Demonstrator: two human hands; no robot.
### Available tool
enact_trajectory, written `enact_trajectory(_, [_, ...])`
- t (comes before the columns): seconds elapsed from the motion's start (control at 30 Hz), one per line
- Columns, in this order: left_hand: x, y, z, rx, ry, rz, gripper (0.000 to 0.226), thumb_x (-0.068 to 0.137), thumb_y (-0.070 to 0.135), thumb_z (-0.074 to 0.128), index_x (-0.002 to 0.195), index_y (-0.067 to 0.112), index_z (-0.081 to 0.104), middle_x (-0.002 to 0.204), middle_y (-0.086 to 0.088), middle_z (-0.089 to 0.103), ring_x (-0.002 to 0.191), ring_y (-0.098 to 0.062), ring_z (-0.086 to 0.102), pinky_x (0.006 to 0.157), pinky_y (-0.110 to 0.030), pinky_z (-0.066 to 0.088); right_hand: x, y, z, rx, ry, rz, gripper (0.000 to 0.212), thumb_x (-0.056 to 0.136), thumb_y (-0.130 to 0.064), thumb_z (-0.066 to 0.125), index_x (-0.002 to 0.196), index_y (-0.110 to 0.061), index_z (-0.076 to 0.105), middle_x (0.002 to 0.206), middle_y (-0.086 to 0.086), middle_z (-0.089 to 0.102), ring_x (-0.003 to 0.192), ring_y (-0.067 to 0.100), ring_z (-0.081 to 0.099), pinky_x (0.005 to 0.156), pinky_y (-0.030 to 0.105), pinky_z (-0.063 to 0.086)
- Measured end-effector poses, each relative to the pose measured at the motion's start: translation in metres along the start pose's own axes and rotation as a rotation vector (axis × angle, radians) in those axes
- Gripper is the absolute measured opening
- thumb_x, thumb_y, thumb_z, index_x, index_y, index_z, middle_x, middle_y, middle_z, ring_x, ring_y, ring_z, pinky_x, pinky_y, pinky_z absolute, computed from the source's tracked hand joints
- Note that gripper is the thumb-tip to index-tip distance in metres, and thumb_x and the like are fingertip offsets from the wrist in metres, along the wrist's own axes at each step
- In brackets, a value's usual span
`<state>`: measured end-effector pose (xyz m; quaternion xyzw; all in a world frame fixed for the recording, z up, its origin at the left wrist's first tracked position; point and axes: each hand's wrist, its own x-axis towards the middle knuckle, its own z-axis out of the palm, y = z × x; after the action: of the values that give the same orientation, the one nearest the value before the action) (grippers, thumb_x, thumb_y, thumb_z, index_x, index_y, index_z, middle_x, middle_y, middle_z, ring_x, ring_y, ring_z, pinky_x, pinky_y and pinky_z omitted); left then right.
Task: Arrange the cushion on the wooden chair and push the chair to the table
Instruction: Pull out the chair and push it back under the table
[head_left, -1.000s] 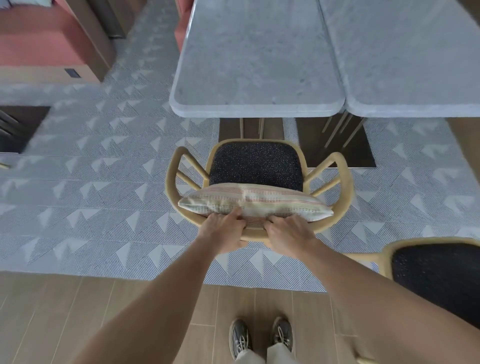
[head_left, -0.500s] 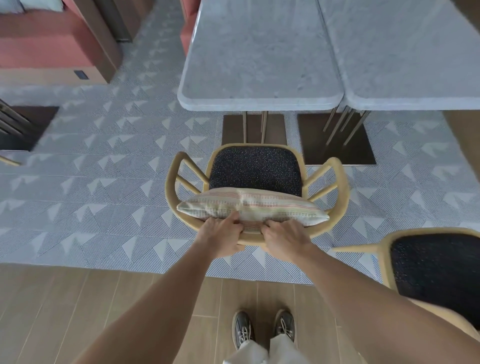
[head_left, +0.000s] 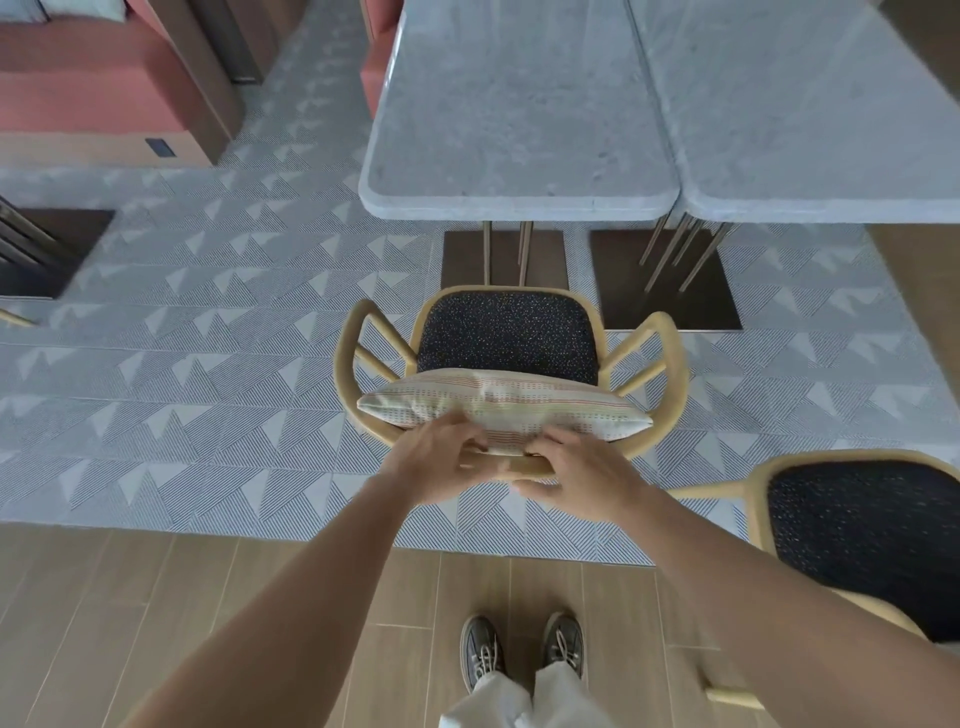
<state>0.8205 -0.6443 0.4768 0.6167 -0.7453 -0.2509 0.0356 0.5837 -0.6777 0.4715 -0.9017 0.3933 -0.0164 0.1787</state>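
Wooden chair is sitting short of the counter; left hand and right hand, fingers loosely apart over its backrest, should be pushing evenly, keeping the cushion upright.

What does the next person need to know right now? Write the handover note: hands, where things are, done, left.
Left hand: fingers loose at the top rail of the wooden chair, beside the cushion's lower edge; blurred, no firm grip visible.
Right hand: fingers spread over the same rail, not closed on anything.
Cushion: on the chair, leaning against the backrest, roughly centred.
Chair: on the patterned rug, facing the table; its seat front stands short of the table edge, over the table's base plate.
Done: cushion is placed.
Left: grip the rail and push the chair in toward the table.
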Motion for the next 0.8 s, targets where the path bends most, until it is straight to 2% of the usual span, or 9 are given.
enact_trajectory(0.07, [-0.012,0.008,-0.019,-0.344,0.264,-0.023,0.079,0.09,0.084,0.041,0.12,0.018,0.071,0.117,0.005,0.062,0.099,-0.015,0.072,0.087,-0.038,0.063,-0.013,-0.003,-0.025,0.344,0.124,0.088,0.079,0.087,-0.077,0.044,0.131,-0.016,0.066,0.126,-0.003,0.067,0.111,0.013,0.066,0.094,0.031,0.056])
enact_trajectory(0.13, [-0.025,0.024,-0.046,-0.623,0.535,-0.009,0.072,0.093,0.075,0.05,0.128,0.015,0.068,0.121,0.001,0.067,0.108,-0.016,0.07,0.097,-0.042,0.059,-0.024,-0.011,-0.061,0.626,0.297,0.197,0.081,0.086,-0.075,0.051,0.143,-0.018,0.059,0.141,-0.005,0.062,0.129,0.006,0.057,0.11,0.031,0.046])
enact_trajectory(0.2, [-0.039,0.046,-0.077,-0.796,0.735,0.06,0.071,0.098,0.066,0.053,0.134,0.006,0.063,0.13,-0.006,0.065,0.12,-0.027,0.066,0.107,-0.051,0.054,-0.034,-0.021,-0.103,0.822,0.478,0.215,0.076,0.087,-0.066,0.055,0.147,-0.019,0.055,0.147,-0.007,0.059,0.138,0.005,0.053,0.118,0.033,0.04])
enact_trajectory(0.27, [-0.057,0.078,-0.109,-0.878,0.844,0.158,0.064,0.101,0.058,0.05,0.142,0.01,0.054,0.145,-0.016,0.057,0.131,-0.037,0.06,0.113,-0.058,0.048,-0.052,-0.029,-0.147,0.924,0.637,0.129,0.069,0.091,-0.052,0.056,0.15,-0.016,0.05,0.15,-0.006,0.056,0.142,0.008,0.051,0.122,0.036,0.039])
enact_trajectory(0.33, [-0.078,0.115,-0.133,-0.942,0.881,0.261,0.067,0.1,0.068,0.05,0.149,0.022,0.045,0.156,-0.019,0.048,0.139,-0.038,0.055,0.117,-0.056,0.045,-0.076,-0.036,-0.183,0.922,0.756,0.003,0.074,0.096,-0.054,0.056,0.153,-0.009,0.044,0.154,-0.002,0.053,0.145,0.011,0.048,0.123,0.036,0.037])
enact_trajectory(0.43, [-0.114,0.181,-0.148,-0.923,0.93,0.356,0.083,0.092,0.083,0.049,0.154,0.029,0.037,0.162,-0.013,0.045,0.147,-0.03,0.05,0.121,-0.055,0.04,-0.127,-0.043,-0.22,0.904,0.833,-0.117,0.096,0.093,-0.074,0.052,0.155,-0.002,0.037,0.16,0.01,0.046,0.15,0.02,0.044,0.125,0.04,0.034])
enact_trajectory(0.57, [-0.166,0.272,-0.132,-0.826,0.975,0.489,0.081,0.095,0.08,0.047,0.157,0.03,0.034,0.165,-0.016,0.041,0.152,-0.032,0.044,0.123,-0.057,0.037,-0.226,-0.048,-0.241,0.801,0.857,-0.273,0.089,0.101,-0.065,0.05,0.156,0.002,0.032,0.163,0.015,0.041,0.152,0.03,0.04,0.125,0.054,0.031])
enact_trajectory(0.7, [-0.223,0.361,-0.115,-0.83,0.992,0.593,0.073,0.094,0.082,0.049,0.156,0.045,0.038,0.167,-0.015,0.038,0.155,-0.031,0.041,0.125,-0.056,0.035,-0.334,-0.057,-0.266,0.771,0.913,-0.334,0.091,0.101,-0.065,0.05,0.155,0.005,0.032,0.163,0.017,0.041,0.152,0.033,0.039,0.124,0.056,0.032])
enact_trajectory(0.8, [-0.258,0.406,-0.117,-0.807,1.0,0.644,0.073,0.094,0.082,0.049,0.156,0.045,0.037,0.168,-0.016,0.037,0.155,-0.032,0.041,0.124,-0.053,0.036,-0.382,-0.074,-0.292,0.741,0.95,-0.387,0.091,0.1,-0.066,0.051,0.154,0.004,0.033,0.161,0.017,0.042,0.152,0.035,0.039,0.123,0.058,0.032])
